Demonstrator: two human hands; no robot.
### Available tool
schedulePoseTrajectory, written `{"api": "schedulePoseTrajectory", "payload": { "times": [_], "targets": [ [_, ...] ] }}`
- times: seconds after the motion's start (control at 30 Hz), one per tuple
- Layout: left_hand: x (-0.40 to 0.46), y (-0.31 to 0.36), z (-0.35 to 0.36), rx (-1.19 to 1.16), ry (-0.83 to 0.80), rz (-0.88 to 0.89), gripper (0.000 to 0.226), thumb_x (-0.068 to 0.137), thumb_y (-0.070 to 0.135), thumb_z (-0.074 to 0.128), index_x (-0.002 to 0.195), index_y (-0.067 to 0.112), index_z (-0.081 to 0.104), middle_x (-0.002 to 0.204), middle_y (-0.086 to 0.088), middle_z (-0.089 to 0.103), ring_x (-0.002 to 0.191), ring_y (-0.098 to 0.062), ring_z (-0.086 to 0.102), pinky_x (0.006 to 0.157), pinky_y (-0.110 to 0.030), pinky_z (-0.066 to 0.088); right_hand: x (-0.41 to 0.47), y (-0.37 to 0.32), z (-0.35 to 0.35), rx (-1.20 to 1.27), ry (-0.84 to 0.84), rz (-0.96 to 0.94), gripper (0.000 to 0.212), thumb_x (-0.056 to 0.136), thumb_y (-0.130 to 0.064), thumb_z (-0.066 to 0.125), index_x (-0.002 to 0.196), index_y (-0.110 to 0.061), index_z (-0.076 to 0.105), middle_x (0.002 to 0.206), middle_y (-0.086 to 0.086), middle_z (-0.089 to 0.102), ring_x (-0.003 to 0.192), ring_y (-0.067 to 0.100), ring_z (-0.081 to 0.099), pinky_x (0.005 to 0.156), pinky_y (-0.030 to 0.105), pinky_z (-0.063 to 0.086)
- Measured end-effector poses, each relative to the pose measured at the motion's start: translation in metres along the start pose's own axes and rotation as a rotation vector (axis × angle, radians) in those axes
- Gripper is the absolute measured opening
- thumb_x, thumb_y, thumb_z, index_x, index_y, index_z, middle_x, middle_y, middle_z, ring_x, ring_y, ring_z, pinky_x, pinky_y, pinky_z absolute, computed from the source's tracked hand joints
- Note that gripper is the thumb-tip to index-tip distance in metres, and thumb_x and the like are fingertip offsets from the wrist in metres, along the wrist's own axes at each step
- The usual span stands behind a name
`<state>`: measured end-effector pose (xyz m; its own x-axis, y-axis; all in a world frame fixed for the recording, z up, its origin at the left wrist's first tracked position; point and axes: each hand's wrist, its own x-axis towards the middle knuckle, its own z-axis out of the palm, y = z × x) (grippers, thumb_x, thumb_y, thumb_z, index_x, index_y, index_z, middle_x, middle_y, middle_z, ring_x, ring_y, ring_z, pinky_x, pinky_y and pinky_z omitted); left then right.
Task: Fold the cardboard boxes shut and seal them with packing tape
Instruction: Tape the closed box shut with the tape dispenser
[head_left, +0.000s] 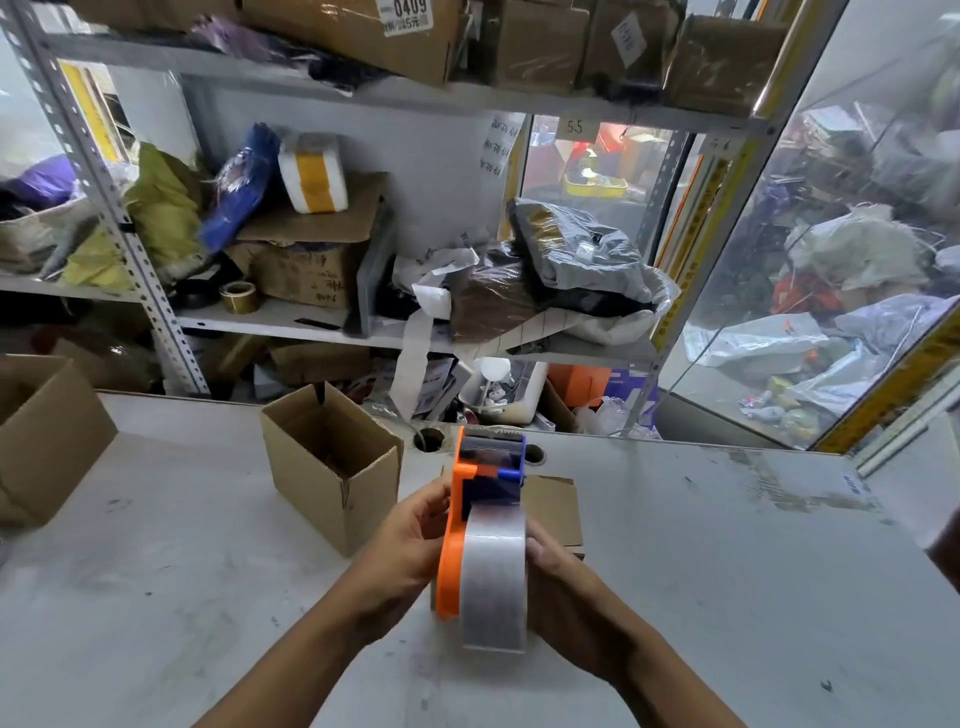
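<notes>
Both hands hold an orange tape dispenser (470, 525) just above the grey table (701, 545), near the middle of the view; the left hand (402, 556) wraps its fingers round the orange side plate, thumb toward the top; the right hand (558, 577) grasps the far side, its fingers mostly hidden behind the roll of clear packing tape (493, 582); the roll faces the camera and the blue cutter end points toward 12 o'clock. Behind the dispenser, at 1 o'clock from it, a small cardboard box (553, 506) lies on the table, largely hidden by the roll and the right hand; whether its flaps are taped cannot be told. At 10 o'clock from the dispenser an open cardboard box (317, 488) stands upright, flaps up; at 9 o'clock, at the frame's left edge, a larger open box (47, 441) rests on the table. Beyond the table's far edge, at 12 o'clock, metal shelving (291, 317) carries cartons, bags and a brown tape roll (240, 297).
</notes>
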<state>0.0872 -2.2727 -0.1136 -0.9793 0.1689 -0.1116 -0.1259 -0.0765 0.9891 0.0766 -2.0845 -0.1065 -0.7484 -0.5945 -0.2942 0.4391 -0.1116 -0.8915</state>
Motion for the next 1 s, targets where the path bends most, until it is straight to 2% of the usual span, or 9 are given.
{"api": "schedulePoseTrajectory", "payload": {
  "times": [0.07,0.17,0.27,0.47,0.53,0.63,0.7,0.83,1.0],
  "targets": [
    [0.011,0.007,0.013,-0.010,-0.001,0.030,0.044,0.088,0.000,0.070,0.129,0.014,0.064,0.119,-0.011,0.072,0.109,-0.030,0.070,0.086,-0.043,0.059,-0.003,-0.002,-0.002,0.160,0.083,0.032,0.109,0.035,-0.062,0.092,0.127,-0.018,0.055,0.115,0.007,0.073,0.101,0.025,0.073,0.074,0.036,0.063],
    [0.021,0.013,0.022,0.109,-0.004,0.058,0.031,0.088,0.008,0.073,0.113,0.026,0.074,0.109,-0.003,0.075,0.102,-0.026,0.070,0.083,-0.041,0.059,-0.008,-0.003,-0.011,0.232,0.130,-0.003,0.080,0.073,-0.052,0.075,0.140,-0.016,0.051,0.123,0.014,0.070,0.109,0.032,0.070,0.081,0.046,0.060],
    [0.026,0.016,0.027,0.228,0.016,0.047,0.022,0.090,0.018,0.073,0.103,0.034,0.077,0.101,-0.001,0.073,0.092,-0.022,0.067,0.076,-0.031,0.058,-0.013,-0.003,-0.023,0.267,0.239,-0.036,0.075,0.072,-0.052,0.078,0.134,-0.013,0.058,0.111,0.015,0.073,0.097,0.028,0.071,0.082,0.046,0.059],
    [0.026,0.013,0.020,-0.006,0.032,-0.132,0.016,0.102,0.015,0.056,0.111,0.011,0.067,0.091,-0.015,0.072,0.073,-0.023,0.067,0.071,-0.036,0.056,-0.025,-0.004,-0.033,0.273,0.312,-0.149,0.059,0.075,-0.048,0.073,0.123,-0.015,0.066,0.113,0.014,0.074,0.097,0.024,0.073,0.078,0.036,0.062],
    [0.021,0.010,0.022,-0.055,-0.010,-0.229,0.017,0.101,0.019,0.056,0.113,0.011,0.065,0.094,-0.015,0.073,0.081,-0.026,0.072,0.076,-0.039,0.060,-0.026,-0.005,-0.034,0.253,0.372,-0.219,0.067,0.071,-0.048,0.079,0.127,-0.014,0.064,0.117,0.015,0.073,0.103,0.027,0.071,0.082,0.038,0.060],
    [0.009,0.005,0.034,-0.056,-0.162,-0.287,0.047,0.086,0.038,0.075,0.127,0.024,0.056,0.113,0.001,0.075,0.108,-0.018,0.071,0.096,-0.043,0.057,-0.027,0.000,-0.034,0.171,0.474,-0.233,0.044,0.087,-0.031,0.061,0.131,-0.026,0.060,0.117,0.008,0.074,0.108,0.028,0.070,0.090,0.042,0.057],
    [0.009,-0.001,0.049,0.093,-0.124,-0.243,0.064,0.080,0.050,0.079,0.132,0.033,0.047,0.123,0.007,0.068,0.113,-0.012,0.067,0.101,-0.040,0.054,-0.028,0.004,-0.030,0.062,0.469,-0.215,0.035,0.094,-0.028,0.056,0.127,-0.039,0.060,0.117,-0.002,0.073,0.108,0.022,0.071,0.089,0.038,0.059],
    [0.016,-0.007,0.065,0.211,0.044,-0.154,0.038,0.096,0.046,0.059,0.129,0.037,0.046,0.121,0.007,0.065,0.107,-0.009,0.067,0.093,-0.030,0.057,-0.031,0.003,-0.023,-0.116,0.451,-0.226,0.033,0.095,-0.035,0.058,0.124,-0.049,0.056,0.126,-0.005,0.066,0.113,0.018,0.068,0.099,0.041,0.055],
    [0.016,-0.012,0.064,0.168,0.050,-0.083,0.024,0.100,0.032,0.057,0.122,0.040,0.051,0.119,0.007,0.067,0.105,-0.008,0.069,0.088,-0.028,0.059,-0.034,-0.008,-0.032,-0.314,0.445,-0.159,0.047,0.075,-0.059,0.063,0.116,-0.044,0.045,0.113,0.005,0.068,0.095,0.015,0.073,0.078,0.028,0.059]
  ]
}}
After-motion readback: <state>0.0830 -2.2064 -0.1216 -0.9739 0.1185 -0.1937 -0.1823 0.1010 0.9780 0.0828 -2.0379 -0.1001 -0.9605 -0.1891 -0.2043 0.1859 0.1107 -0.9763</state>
